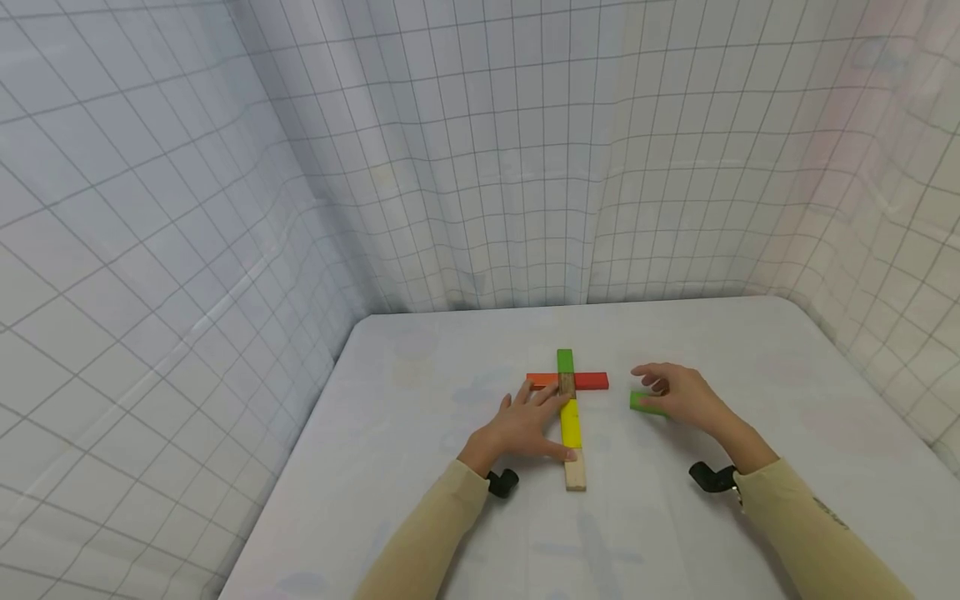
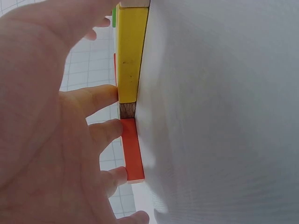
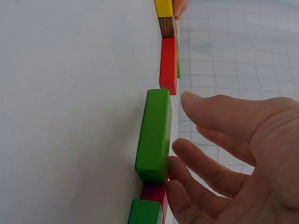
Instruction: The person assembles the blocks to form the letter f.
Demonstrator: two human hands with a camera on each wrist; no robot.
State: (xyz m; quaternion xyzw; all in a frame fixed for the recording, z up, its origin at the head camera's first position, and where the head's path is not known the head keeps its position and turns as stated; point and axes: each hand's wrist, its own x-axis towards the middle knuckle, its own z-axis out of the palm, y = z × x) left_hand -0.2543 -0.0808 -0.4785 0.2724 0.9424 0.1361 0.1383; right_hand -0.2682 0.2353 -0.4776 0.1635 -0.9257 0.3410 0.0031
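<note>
My left hand point(image 1: 525, 429) spreads over a flat cross of blocks, its fingertips at the yellow block point(image 1: 572, 427) and the orange block point(image 2: 132, 149), its thumb over the pale wood block point(image 1: 575, 475). A dark brown block point(image 1: 567, 385) forms the crossing, with a green block point(image 1: 565, 360) above it and a red block point(image 1: 592, 381) to its right. My right hand point(image 1: 686, 398) hovers at a separate green block point(image 3: 154, 135), fingers loosely bent beside it. In the right wrist view the thumb is apart from that block.
Beyond the separate green block, a dark red block point(image 3: 153, 192) and a darker green block point(image 3: 145, 212) show in the right wrist view. White gridded curtains point(image 1: 480, 167) enclose the white table point(image 1: 420, 400) at the back and sides.
</note>
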